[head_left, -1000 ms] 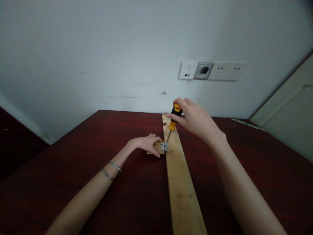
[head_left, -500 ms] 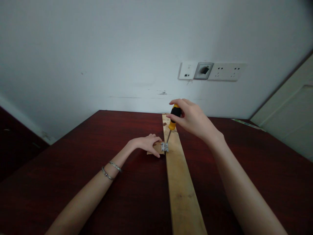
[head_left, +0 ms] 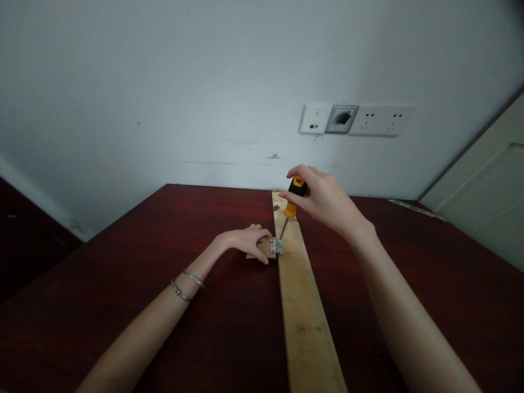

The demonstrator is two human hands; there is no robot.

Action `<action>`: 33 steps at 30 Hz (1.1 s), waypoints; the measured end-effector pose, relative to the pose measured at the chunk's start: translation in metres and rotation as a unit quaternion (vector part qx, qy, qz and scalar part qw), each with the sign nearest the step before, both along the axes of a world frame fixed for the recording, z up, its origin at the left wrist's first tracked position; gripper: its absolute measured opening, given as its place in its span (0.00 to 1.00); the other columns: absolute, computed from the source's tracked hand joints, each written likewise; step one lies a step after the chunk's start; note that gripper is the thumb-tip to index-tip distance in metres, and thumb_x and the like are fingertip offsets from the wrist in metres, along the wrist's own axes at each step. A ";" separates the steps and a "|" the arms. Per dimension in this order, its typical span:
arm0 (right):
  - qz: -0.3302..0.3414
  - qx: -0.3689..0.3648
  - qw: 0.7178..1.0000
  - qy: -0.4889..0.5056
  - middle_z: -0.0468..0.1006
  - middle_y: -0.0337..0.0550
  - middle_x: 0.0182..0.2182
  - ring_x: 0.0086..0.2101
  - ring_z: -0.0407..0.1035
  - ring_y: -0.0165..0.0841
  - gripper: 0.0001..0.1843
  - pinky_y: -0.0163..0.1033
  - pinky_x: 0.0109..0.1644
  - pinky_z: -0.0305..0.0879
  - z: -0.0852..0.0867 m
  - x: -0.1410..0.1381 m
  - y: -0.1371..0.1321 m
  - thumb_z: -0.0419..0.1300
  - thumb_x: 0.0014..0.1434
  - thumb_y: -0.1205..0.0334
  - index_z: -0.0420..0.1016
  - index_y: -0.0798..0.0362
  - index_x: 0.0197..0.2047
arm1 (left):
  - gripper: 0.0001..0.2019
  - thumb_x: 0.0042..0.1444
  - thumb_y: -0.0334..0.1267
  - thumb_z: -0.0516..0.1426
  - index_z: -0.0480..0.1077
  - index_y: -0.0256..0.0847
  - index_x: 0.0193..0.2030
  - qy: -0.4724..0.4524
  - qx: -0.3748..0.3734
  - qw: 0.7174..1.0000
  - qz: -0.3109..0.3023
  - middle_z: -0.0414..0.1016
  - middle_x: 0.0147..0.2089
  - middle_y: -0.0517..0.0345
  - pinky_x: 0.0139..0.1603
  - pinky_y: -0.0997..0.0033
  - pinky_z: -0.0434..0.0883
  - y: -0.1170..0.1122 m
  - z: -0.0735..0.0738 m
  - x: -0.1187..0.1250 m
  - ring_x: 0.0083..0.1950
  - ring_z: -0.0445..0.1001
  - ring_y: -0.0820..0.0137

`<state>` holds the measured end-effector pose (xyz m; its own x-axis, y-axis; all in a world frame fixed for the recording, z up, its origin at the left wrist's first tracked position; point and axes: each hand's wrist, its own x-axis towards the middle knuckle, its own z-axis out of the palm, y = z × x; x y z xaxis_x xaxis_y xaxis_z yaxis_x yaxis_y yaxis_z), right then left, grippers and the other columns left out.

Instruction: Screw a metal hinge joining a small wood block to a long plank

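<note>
A yellow and black screwdriver (head_left: 297,186) is pinched by its handle in my right hand (head_left: 323,197). It leans slightly, its tip meeting the upper part of a small metal hinge (head_left: 279,246). The hinge spans the joint between a long pale wooden board (head_left: 305,311) and a small wooden block (head_left: 265,249). My left hand (head_left: 249,243) grips that block from the left, thumb along its near edge and fingers along the far one. Whatever screw lies under the tip is too small to make out.
The dark red wooden tabletop (head_left: 221,333) meets a white wall at the back. Sockets (head_left: 374,120) and a switch plate (head_left: 314,118) are set in the wall. A thin pale strip (head_left: 415,208) lies at the far right edge, near a light door panel (head_left: 491,164).
The screwdriver handle has turned and tilted a little to the right in my right hand, whose fingers shifted slightly. My left hand, the block and the board stay put.
</note>
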<state>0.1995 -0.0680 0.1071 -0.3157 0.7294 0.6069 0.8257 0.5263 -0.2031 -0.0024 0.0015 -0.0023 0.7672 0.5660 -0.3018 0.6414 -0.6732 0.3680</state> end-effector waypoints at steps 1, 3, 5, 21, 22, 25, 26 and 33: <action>0.008 -0.001 1.000 0.006 0.73 0.48 0.40 0.35 0.68 0.38 0.16 0.42 0.38 0.63 -0.001 0.001 0.001 0.56 0.58 0.54 0.65 0.50 0.48 | 0.42 0.38 0.64 0.60 0.59 0.43 0.58 0.000 0.001 1.000 -0.001 0.60 0.50 0.51 0.54 0.63 0.60 0.000 0.000 0.000 0.54 0.59 0.57; 0.021 -0.002 1.000 0.015 0.73 0.48 0.41 0.35 0.68 0.37 0.16 0.42 0.39 0.63 -0.001 0.001 0.003 0.55 0.58 0.58 0.64 0.51 0.49 | 0.43 0.38 0.65 0.60 0.59 0.42 0.58 0.001 0.002 1.000 -0.004 0.60 0.50 0.51 0.54 0.62 0.60 0.001 -0.001 0.000 0.54 0.59 0.57; 0.024 -0.002 1.000 0.014 0.73 0.50 0.43 0.36 0.68 0.38 0.19 0.42 0.39 0.63 -0.001 0.000 0.002 0.54 0.56 0.61 0.62 0.52 0.51 | 0.44 0.38 0.65 0.60 0.59 0.41 0.58 0.001 0.002 1.000 -0.006 0.60 0.50 0.50 0.54 0.62 0.60 0.001 -0.001 0.000 0.54 0.59 0.57; -0.008 0.007 1.000 -0.023 0.72 0.49 0.44 0.36 0.68 0.39 0.20 0.43 0.38 0.63 0.000 -0.002 -0.003 0.54 0.56 0.59 0.63 0.51 0.52 | 0.42 0.37 0.61 0.61 0.61 0.42 0.58 -0.025 -0.007 1.000 0.014 0.62 0.51 0.50 0.52 0.63 0.61 0.000 -0.003 0.000 0.53 0.60 0.55; -0.016 0.008 0.999 -0.027 0.72 0.49 0.43 0.36 0.68 0.39 0.20 0.43 0.38 0.63 0.000 -0.003 -0.003 0.55 0.57 0.57 0.64 0.51 0.52 | 0.42 0.37 0.61 0.61 0.61 0.43 0.58 -0.026 -0.006 1.000 0.015 0.62 0.51 0.50 0.52 0.63 0.61 0.000 -0.003 0.000 0.53 0.60 0.55; -0.011 0.004 1.000 -0.020 0.73 0.49 0.41 0.35 0.68 0.38 0.19 0.42 0.37 0.63 -0.001 -0.003 -0.002 0.55 0.58 0.54 0.65 0.51 0.51 | 0.41 0.37 0.61 0.62 0.61 0.44 0.58 -0.022 0.002 1.000 0.014 0.62 0.50 0.51 0.52 0.63 0.61 0.000 -0.003 0.000 0.53 0.60 0.56; 0.001 0.001 1.000 -0.012 0.73 0.49 0.41 0.35 0.68 0.38 0.18 0.42 0.38 0.63 -0.002 -0.003 -0.001 0.55 0.58 0.55 0.65 0.51 0.51 | 0.41 0.37 0.60 0.62 0.62 0.44 0.58 -0.021 0.005 1.000 0.014 0.62 0.50 0.51 0.52 0.63 0.61 0.000 -0.003 0.000 0.53 0.60 0.56; 0.029 0.029 0.998 0.038 0.73 0.50 0.43 0.36 0.68 0.37 0.20 0.41 0.38 0.63 -0.003 0.002 0.006 0.54 0.56 0.63 0.63 0.53 0.52 | 0.40 0.37 0.60 0.62 0.62 0.43 0.57 -0.024 0.008 1.000 0.011 0.63 0.49 0.51 0.51 0.64 0.62 0.001 -0.004 0.000 0.51 0.61 0.56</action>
